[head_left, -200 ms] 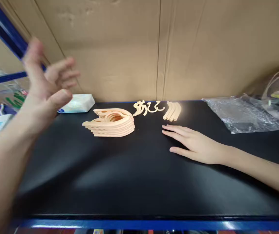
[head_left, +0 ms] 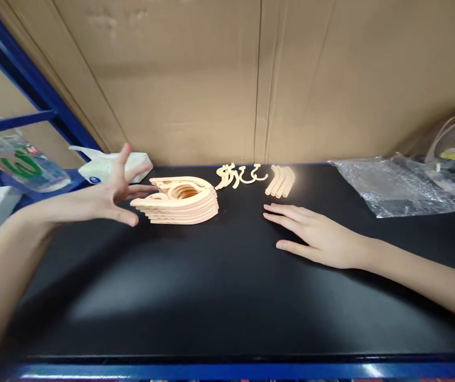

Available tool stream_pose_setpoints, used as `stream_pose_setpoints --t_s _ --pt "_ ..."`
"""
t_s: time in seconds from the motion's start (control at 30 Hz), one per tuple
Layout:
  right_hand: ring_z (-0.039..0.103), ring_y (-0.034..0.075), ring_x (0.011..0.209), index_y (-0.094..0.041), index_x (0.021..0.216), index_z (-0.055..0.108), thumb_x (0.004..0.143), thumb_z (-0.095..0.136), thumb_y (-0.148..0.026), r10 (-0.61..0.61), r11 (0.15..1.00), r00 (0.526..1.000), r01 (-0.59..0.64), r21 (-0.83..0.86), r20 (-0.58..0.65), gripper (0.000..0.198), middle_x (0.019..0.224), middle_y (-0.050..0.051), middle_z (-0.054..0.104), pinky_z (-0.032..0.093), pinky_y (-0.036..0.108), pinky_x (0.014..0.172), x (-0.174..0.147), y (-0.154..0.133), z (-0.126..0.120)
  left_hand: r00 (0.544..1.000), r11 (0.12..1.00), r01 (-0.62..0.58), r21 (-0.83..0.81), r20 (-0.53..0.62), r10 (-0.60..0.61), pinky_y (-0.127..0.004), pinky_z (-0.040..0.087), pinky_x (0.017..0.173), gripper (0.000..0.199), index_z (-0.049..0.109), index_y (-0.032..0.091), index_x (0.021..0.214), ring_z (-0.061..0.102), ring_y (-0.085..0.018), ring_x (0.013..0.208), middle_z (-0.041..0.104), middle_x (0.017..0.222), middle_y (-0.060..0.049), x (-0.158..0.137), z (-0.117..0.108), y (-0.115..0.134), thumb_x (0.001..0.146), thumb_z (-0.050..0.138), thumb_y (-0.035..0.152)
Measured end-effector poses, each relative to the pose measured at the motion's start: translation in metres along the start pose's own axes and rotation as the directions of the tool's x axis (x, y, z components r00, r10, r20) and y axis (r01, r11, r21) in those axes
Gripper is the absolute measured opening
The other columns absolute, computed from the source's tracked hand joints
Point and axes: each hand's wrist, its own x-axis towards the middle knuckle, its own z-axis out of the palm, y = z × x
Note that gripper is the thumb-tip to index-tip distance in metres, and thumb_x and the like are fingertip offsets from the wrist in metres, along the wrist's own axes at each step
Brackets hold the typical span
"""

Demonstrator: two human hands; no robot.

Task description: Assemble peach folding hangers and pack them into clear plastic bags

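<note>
A stack of beige curved plastic hanger pieces (head_left: 183, 207) lies left of centre on the black tabletop (head_left: 211, 297). My left hand (head_left: 118, 193) is at the stack's left end, fingers spread and thumb apart, holding nothing; whether the fingertips touch the pieces I cannot tell. Palm down on the tabletop, my right hand (head_left: 315, 233) rests with its fingers stretched out and nothing in it. Beyond its fingertips lie several short curved beige bars (head_left: 281, 181) side by side. Between these and the stack are several small beige hooks (head_left: 243, 175), partly overlapping.
A pack of tissues (head_left: 95, 167) stands behind my left hand, partly covered by it. Clear plastic wrapping (head_left: 394, 183) lies at the right. Brown cardboard (head_left: 191, 79) walls the back, a blue metal frame (head_left: 32, 79) rises at the left, and a blue edge (head_left: 227, 371) runs along the front.
My left hand has come down and to the right, from raised in the air to the left end of the stack, still spread. My right hand has stayed put.
</note>
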Motion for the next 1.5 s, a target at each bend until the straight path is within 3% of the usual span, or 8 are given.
stream_pose_setpoints --t_s 0.1,0.2,0.37,0.67,0.93,1.17,1.33,1.5 --pt "0.032 0.028 0.14 -0.01 0.144 0.04 0.098 0.035 -0.049 -0.011 1.0 1.0 0.011 -0.013 -0.007 0.061 0.152 0.013 0.035 0.033 0.049 0.113 0.0 0.0 0.0 0.966 0.996 -0.029 -0.08 0.256 0.048 -0.05 0.042 0.098 0.132 -0.025 0.016 0.145 0.047 -0.025 0.13 0.029 0.152 -0.024 0.0 0.017 -0.009 0.065 0.066 0.069" --pt "0.032 0.028 0.14 -0.01 0.143 0.041 0.098 0.035 -0.048 -0.016 1.0 1.0 0.015 -0.017 -0.014 0.06 0.152 0.013 0.035 0.034 0.049 0.113 0.001 0.0 0.001 0.972 0.998 -0.029 -0.049 0.231 0.04 -0.053 0.038 0.1 0.123 -0.004 0.012 0.15 0.048 -0.023 0.128 0.042 0.145 -0.021 0.004 0.03 -0.008 0.066 0.069 0.065" --pt "0.034 0.028 0.14 -0.01 0.143 0.042 0.098 0.036 -0.048 -0.02 1.0 1.0 0.02 -0.023 -0.019 0.059 0.152 0.013 0.036 0.035 0.049 0.112 0.002 0.001 0.002 0.981 0.996 -0.044 -0.084 0.183 0.058 -0.044 0.048 0.091 0.107 0.016 0.011 0.148 0.059 -0.017 0.113 0.053 0.136 -0.017 0.011 0.035 -0.002 0.07 0.063 0.068" --pt "0.034 0.027 0.14 -0.01 0.143 0.042 0.098 0.036 -0.047 -0.019 1.0 0.999 0.018 -0.021 -0.026 0.059 0.152 0.013 0.036 0.035 0.048 0.112 0.003 0.002 0.003 0.986 0.987 -0.072 -0.143 0.136 0.091 -0.04 0.051 0.087 0.103 0.017 0.014 0.148 0.059 -0.018 0.11 0.048 0.139 -0.016 0.013 0.036 0.001 0.071 0.066 0.061" --pt "0.034 0.027 0.139 -0.011 0.143 0.042 0.097 0.036 -0.048 -0.02 0.999 0.999 0.019 -0.033 -0.027 0.059 0.152 0.013 0.037 0.035 0.048 0.112 0.002 0.002 0.002 0.992 0.987 -0.023 -0.158 0.123 0.043 -0.038 0.05 0.088 0.102 0.021 0.011 0.147 0.058 -0.018 0.107 0.052 0.136 -0.017 0.016 0.038 0.004 0.069 0.066 0.058" --pt "0.035 0.027 0.139 -0.011 0.142 0.043 0.097 0.037 -0.048 -0.017 0.999 0.999 0.016 -0.03 -0.039 0.059 0.151 0.014 0.038 0.035 0.048 0.112 0.002 0.003 0.003 0.995 0.981 -0.011 -0.193 0.094 0.029 -0.044 0.031 0.109 0.095 0.025 0.004 0.143 0.04 -0.02 0.131 0.053 0.135 -0.014 0.028 0.044 -0.014 0.071 0.069 0.049" --pt "0.036 0.028 0.138 -0.013 0.142 0.044 0.096 0.04 -0.047 -0.02 1.0 0.998 0.02 0.002 -0.057 0.057 0.15 0.014 0.04 0.036 0.049 0.111 0.001 0.003 0.003 0.995 0.982 -0.072 -0.172 0.055 0.082 -0.043 0.029 0.11 0.077 0.041 0.004 0.132 0.04 -0.02 0.131 0.064 0.12 -0.008 0.029 0.045 -0.01 0.075 0.066 0.05" --pt "0.036 0.028 0.138 -0.014 0.142 0.043 0.096 0.04 -0.048 -0.019 1.0 0.998 0.02 0.013 -0.055 0.057 0.15 0.013 0.039 0.035 0.05 0.111 0.001 0.002 0.002 0.996 0.98 -0.076 -0.181 0.03 0.082 -0.047 0.024 0.113 0.068 0.044 0.007 0.128 0.038 -0.018 0.131 0.064 0.118 -0.003 0.027 0.045 -0.001 0.081 0.063 0.052"
